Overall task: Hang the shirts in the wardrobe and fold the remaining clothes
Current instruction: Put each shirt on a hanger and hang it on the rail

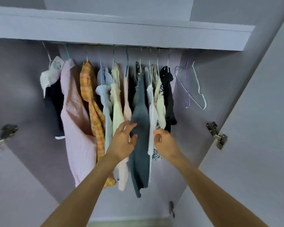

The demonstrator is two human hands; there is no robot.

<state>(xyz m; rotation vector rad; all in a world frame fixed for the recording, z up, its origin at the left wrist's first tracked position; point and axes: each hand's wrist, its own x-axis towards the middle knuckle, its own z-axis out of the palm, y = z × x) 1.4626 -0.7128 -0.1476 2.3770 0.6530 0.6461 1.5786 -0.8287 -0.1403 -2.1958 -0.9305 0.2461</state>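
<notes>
The open lilac wardrobe point(220, 71) holds a row of hung clothes. The left hand point(123, 141) grips a hanging dark grey-blue knit top point(140, 115) mid-row; the right hand point(165, 142) pinches the neighbouring white garment point(152, 112).

- Grey-blue shirt point(140, 128): on a hanger at centre frame, hanging long and straight, pinched at its left edge.
- Row of shirts across the wardrobe point(236, 71) rail: pink knit point(75, 112), orange plaid point(92, 99), pale blue, cream, white, black at right.
- Two empty hangers point(192, 86), upper right.
</notes>
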